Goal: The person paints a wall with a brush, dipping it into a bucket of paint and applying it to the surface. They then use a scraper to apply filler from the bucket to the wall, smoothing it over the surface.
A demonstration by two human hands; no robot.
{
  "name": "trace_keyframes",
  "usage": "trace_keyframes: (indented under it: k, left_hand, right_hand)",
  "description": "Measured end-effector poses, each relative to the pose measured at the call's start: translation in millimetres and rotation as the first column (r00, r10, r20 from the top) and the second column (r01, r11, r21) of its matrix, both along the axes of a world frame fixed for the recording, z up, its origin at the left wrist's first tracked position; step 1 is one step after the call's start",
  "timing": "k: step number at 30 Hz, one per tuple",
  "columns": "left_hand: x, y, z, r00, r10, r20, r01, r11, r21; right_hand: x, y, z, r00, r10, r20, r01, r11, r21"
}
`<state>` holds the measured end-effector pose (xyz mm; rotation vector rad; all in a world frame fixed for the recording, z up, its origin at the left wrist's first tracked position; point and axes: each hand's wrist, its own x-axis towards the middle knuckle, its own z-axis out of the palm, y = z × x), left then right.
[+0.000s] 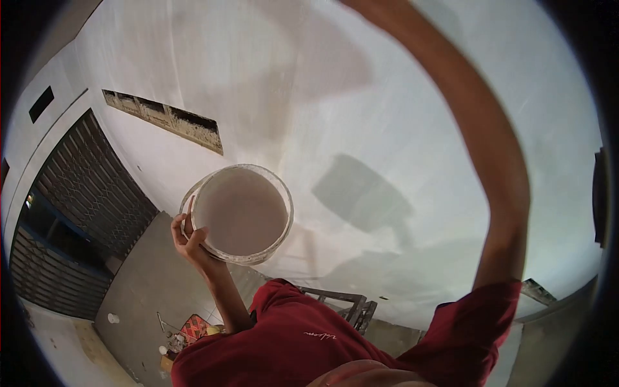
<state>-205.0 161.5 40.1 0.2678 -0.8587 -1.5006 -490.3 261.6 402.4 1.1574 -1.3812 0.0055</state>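
My left hand (193, 244) is closed on the rim of a round white bucket (289, 201), at its left side. The bucket is tilted so that I look down into it, and a smooth pale greyish surface fills the view inside. Marks of whitish residue run along the rim. My right arm (487, 145) stretches up along the wall (412, 122) and leaves the top of the view, so the right hand is hidden. Shadows of the bucket and of my arm fall on this whitish wall, which has uneven, patchy grey areas near the top.
A dark metal frame (345, 298) stands below, behind my red shirt. A dark folding gate (84, 187) is at the left, with a long vent opening (164, 120) in the wall nearby. On the floor (138, 284) lie a red patterned item (195, 327) and small objects.
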Motion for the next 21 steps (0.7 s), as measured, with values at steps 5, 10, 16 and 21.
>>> trace_keyframes:
  k: [5, 10, 16, 21]
  left_hand:
    - [-1, 2, 2, 1.0, 0.007, -0.022, -0.005, 0.997, 0.079]
    - [2, -3, -6, 0.999, 0.032, 0.012, -0.033, 0.996, 0.083]
    - [3, -18, -21, 0.998, 0.052, 0.018, -0.052, 0.998, 0.037]
    - [4, -20, -23, 0.996, 0.083, 0.043, -0.082, 0.996, -0.03]
  right_hand:
    - [3, -9, -201, 0.96, -0.259, 0.102, 0.238, 0.954, 0.183]
    - [25, -17, -374, 0.905, -0.117, 0.409, -0.042, 0.932, 0.361]
    - [-16, -20, -397, 0.485, -0.183, 0.855, -0.2, 0.929, 0.312]
    - [-35, 18, -187, 0.659, 0.052, 0.751, -0.147, 0.987, 0.061]
